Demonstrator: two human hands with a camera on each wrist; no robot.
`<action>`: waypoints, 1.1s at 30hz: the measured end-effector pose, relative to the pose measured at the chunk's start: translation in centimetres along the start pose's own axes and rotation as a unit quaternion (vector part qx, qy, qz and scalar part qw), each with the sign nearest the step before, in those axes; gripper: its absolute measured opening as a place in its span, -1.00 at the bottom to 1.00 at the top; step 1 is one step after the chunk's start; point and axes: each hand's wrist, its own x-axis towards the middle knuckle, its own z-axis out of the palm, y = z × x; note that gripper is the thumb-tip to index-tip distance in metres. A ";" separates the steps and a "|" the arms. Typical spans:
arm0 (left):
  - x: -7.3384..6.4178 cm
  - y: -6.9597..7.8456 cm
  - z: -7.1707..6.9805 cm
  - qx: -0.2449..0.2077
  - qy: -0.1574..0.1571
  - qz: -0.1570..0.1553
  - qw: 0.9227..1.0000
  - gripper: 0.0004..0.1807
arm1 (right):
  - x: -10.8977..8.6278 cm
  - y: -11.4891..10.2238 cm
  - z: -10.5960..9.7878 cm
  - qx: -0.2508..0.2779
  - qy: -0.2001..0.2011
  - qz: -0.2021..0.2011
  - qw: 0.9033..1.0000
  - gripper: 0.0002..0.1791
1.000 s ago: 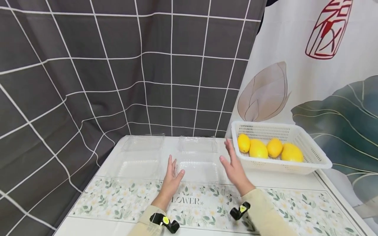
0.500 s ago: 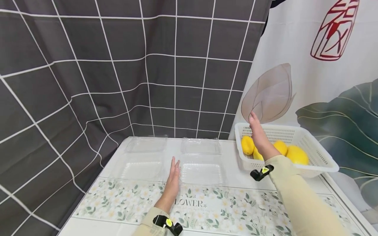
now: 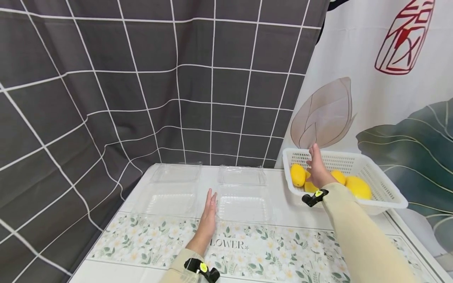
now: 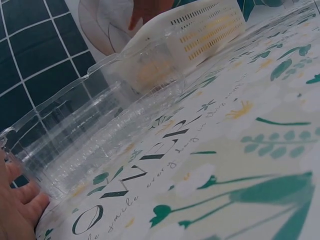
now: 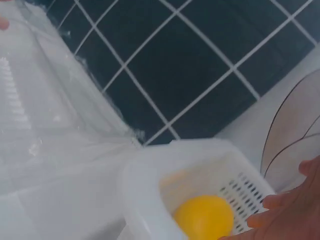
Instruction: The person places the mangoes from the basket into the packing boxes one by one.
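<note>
My right hand [image 3: 319, 169] hangs over the white basket [image 3: 383, 188], fingers extended and bent slightly down among the lemons. One lemon [image 3: 298, 175] lies at the basket's left end; another lemon [image 3: 358, 187] sits to the right of the wrist, and the hand partly covers others. In the right wrist view the fingers [image 5: 275, 220] are beside a yellow lemon [image 5: 205, 218]. My left hand [image 3: 208, 216], fingers straight, stands at the left side of a clear plastic clamshell box [image 3: 244, 208]. The left wrist view shows its fingertips [image 4: 34, 200] right at that box's wall [image 4: 60, 150].
A second clear clamshell box [image 3: 170, 203] lies with its lid back to the left of the left hand. A floral runner [image 3: 283, 251] crosses the white table [image 3: 116, 271]. Behind hang a dark grid curtain [image 3: 141, 90] and a white printed cloth [image 3: 332, 51].
My right hand has moved from beside the right clamshell box rightward over the basket, then dipped down into it. The left hand's thumb has drawn in; that hand stays by the box.
</note>
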 end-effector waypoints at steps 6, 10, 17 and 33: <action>0.3 -0.7 -0.1 0.013 -0.003 -0.003 1.000 -0.36 | 0.9 1.1 0.1 -0.016 -0.001 0.040 0.999 0.23; 0.2 -0.7 -0.1 0.026 -0.006 -0.006 1.000 -0.36 | 1.5 1.7 -0.1 0.029 0.000 0.068 0.997 0.28; 0.2 -0.5 -0.1 0.040 -0.007 -0.001 0.999 -0.36 | 2.7 2.7 -0.1 0.048 -0.002 0.087 0.995 0.27; 0.4 -1.0 0.1 0.058 -0.017 -0.007 0.998 -0.34 | 3.5 4.0 -0.5 -0.133 -0.055 0.090 0.985 0.12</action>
